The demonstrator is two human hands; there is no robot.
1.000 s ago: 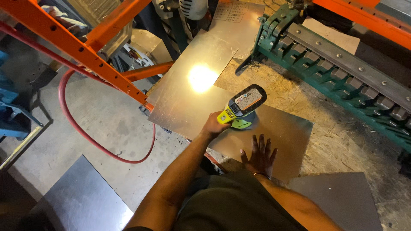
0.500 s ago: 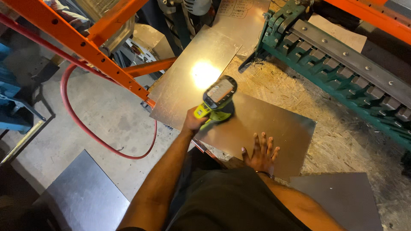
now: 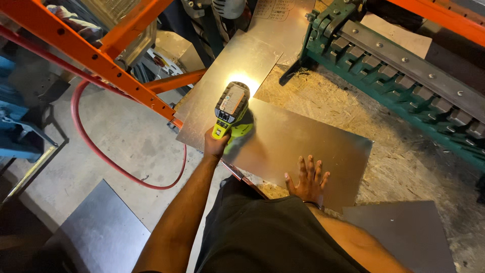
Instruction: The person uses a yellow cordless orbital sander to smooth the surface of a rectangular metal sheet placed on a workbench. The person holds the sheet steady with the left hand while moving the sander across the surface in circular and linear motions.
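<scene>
Right hand: we find our right hand [image 3: 307, 180] pressed flat, fingers spread wide, on the near edge of the rectangular sheet of dull galvanised metal [image 3: 303, 144]; it grips nothing.
Left hand: our left hand [image 3: 216, 144] is wrapped around the handle of the yellow-green and black cordless power tool [image 3: 231, 108].
Tool position: the tool's head rests over the far left corner of that sheet, where it overlaps a second, longer metal sheet [image 3: 227, 76] carrying a bright glare spot.
Work surface: both sheets lie on a rough chipboard benchtop [image 3: 323, 101], coarse and flaked in texture.
Near right: a dark grey flat plate [image 3: 404, 232] lies on the bench, just beside the first sheet's near corner.
Near left: another grey flat panel [image 3: 96, 232] lies on the smooth concrete floor [image 3: 121, 136].
Floor, middle: a red hose [image 3: 96, 146] curves across the concrete.
Left, far: orange steel racking beams [image 3: 91, 55] cross diagonally.
Far right: a green-painted metal bending machine with segmented steel fingers [image 3: 404, 86] runs along the bench.
</scene>
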